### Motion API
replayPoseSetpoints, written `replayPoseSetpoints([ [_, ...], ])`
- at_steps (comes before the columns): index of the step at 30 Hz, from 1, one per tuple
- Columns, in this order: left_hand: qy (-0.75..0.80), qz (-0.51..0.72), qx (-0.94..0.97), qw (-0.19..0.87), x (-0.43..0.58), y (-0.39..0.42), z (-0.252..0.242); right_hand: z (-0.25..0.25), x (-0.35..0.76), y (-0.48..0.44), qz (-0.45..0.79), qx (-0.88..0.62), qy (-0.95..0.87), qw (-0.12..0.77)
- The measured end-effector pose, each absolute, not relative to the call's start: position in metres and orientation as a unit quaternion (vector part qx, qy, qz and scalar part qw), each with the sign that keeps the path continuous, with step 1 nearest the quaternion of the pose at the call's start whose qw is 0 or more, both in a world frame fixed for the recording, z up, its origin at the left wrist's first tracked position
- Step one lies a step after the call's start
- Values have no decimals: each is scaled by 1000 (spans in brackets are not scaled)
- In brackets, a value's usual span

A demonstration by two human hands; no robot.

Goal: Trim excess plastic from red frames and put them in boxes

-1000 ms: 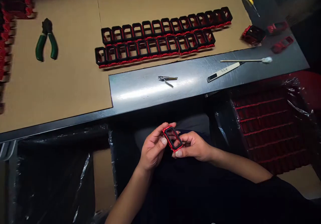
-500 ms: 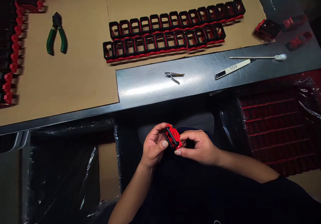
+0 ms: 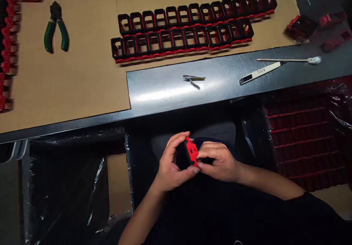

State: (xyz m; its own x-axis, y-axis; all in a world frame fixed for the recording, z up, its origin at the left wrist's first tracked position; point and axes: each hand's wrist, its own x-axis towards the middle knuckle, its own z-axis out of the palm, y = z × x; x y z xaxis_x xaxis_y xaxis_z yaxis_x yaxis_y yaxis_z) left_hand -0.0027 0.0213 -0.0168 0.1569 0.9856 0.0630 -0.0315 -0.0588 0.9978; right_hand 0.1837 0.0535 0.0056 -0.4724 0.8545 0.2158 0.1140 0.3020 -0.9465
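Between my two hands, over my lap, is a small red and black plastic part. Its red face with two small slots points toward the camera, and the black side is turned to the left. My left hand grips it from the left, fingers at the top end and thumb at the bottom end. My right hand pinches its right edge between thumb and fingers. Two rows of similar black and red frames stand on the cardboard in front of me.
Green-handled cutters lie on the cardboard. Nail clippers, a white marked tool and a cotton swab rest on the metal edge. Lower right, a plastic-lined box holds rows of red parts. A plastic-lined bin stands lower left.
The part has been turned in my hands, so its red slotted face now shows instead of its open black side. My left thumb has shifted to its lower end. The view has shifted slightly.
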Motion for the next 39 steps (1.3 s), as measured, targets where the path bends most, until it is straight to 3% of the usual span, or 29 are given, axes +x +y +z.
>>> replayPoseSetpoints([
  [5,447,485,585,473,-2,19,-18,3,186,54,500,-329,-704,382],
  [12,454,453,632,434,-2,14,-23,10,198,62,725,-362,-500,305],
  [16,459,430,669,396,-1,13,-24,11,195,64,784,-382,-413,263],
  [20,458,409,686,390,-2,14,-21,9,190,62,783,-410,-400,244],
  [28,514,365,612,477,-11,10,-12,7,190,60,706,-415,-506,272],
  [39,580,283,538,542,-7,19,15,-4,193,61,614,-342,-635,321],
])
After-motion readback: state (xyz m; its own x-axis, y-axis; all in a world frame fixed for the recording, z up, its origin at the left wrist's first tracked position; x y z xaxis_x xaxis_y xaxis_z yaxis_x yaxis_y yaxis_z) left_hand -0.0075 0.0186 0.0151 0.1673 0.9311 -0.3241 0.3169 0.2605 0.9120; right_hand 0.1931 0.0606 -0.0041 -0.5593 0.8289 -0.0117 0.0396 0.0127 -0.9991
